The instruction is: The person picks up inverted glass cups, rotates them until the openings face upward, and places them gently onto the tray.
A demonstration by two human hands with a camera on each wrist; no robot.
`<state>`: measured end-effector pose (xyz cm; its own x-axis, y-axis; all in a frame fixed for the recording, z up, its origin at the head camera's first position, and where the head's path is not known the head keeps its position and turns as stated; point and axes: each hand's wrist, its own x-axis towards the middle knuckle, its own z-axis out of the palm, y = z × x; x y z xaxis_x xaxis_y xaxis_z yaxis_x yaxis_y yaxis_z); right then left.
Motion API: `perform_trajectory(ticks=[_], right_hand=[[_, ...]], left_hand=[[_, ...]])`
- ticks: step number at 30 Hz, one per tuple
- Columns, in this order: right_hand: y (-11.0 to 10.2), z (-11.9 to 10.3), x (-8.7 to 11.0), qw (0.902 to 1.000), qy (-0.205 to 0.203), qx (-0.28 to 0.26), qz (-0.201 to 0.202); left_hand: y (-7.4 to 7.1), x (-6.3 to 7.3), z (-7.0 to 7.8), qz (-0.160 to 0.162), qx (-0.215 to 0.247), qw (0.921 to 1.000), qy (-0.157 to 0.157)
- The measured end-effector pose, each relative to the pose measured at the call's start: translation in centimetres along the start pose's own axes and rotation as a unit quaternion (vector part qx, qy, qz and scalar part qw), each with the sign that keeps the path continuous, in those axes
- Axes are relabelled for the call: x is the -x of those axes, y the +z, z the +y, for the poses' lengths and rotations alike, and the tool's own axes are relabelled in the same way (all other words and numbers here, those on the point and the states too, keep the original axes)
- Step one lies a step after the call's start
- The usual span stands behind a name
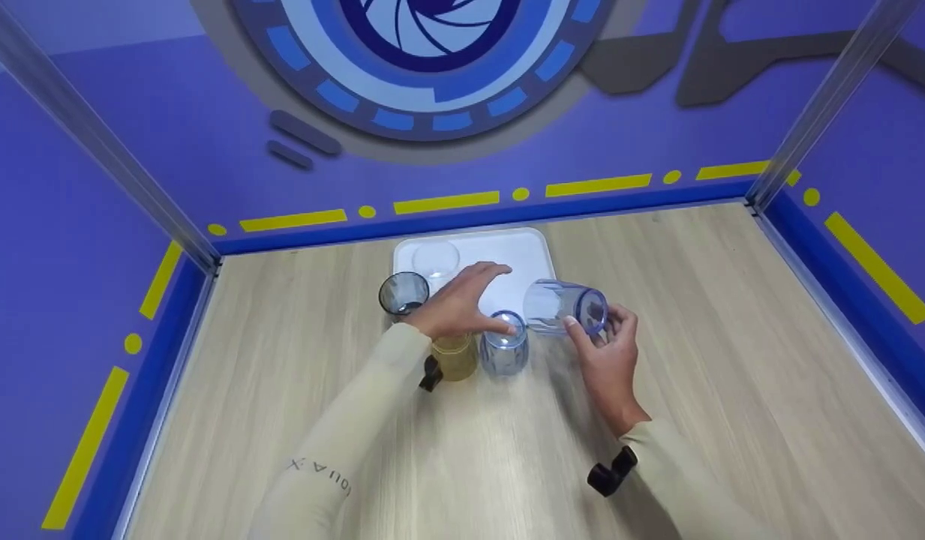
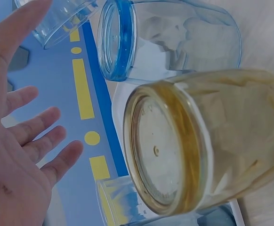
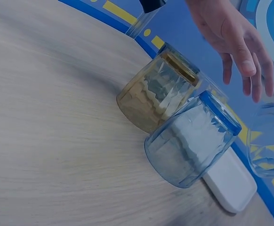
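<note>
My right hand (image 1: 611,364) holds a clear tumbler (image 1: 556,307) by its base end, tipped on its side with the mouth to the left, above the table. My left hand (image 1: 466,300) hovers over the other glasses, its fingers spread and nothing in its grip. Below it, an amber glass (image 2: 167,146) stands upside down on the table. Beside that is an upside-down bluish glass (image 3: 193,141), its base overlapped by my left thumb in the head view. To the left of the hand stands a dark grey glass (image 1: 402,289), partly hidden by it.
A white tray (image 1: 533,255) lies behind the glasses near the back wall, with another clear glass (image 1: 436,259) at its left end. Purple-blue panels (image 1: 462,172) enclose the wooden table (image 1: 702,315) at the back and sides.
</note>
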<state>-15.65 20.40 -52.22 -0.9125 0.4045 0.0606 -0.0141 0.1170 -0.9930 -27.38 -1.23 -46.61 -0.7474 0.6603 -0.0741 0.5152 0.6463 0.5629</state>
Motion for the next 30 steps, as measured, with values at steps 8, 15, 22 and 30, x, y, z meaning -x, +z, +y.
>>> perform_trajectory(ticks=[8, 15, 22, 30], right_hand=[[0.31, -0.04, 0.14, 0.9999, 0.000, 0.013, 0.004], [0.63, -0.30, 0.11, 0.9999, 0.004, 0.004, 0.015], [0.89, -0.54, 0.15, 0.9998, 0.006, -0.001, 0.018], [1.01, -0.76, 0.39, 0.9999, 0.013, -0.004, 0.006]], left_hand=[[0.19, -0.12, 0.26, -0.001, 0.002, 1.0000, 0.002], [0.45, -0.31, 0.30, 0.007, 0.002, 0.9999, 0.011], [0.56, -0.34, 0.32, 0.006, 0.008, 1.0000, 0.002], [0.59, -0.38, 0.36, 0.008, 0.015, 0.9998, 0.006]])
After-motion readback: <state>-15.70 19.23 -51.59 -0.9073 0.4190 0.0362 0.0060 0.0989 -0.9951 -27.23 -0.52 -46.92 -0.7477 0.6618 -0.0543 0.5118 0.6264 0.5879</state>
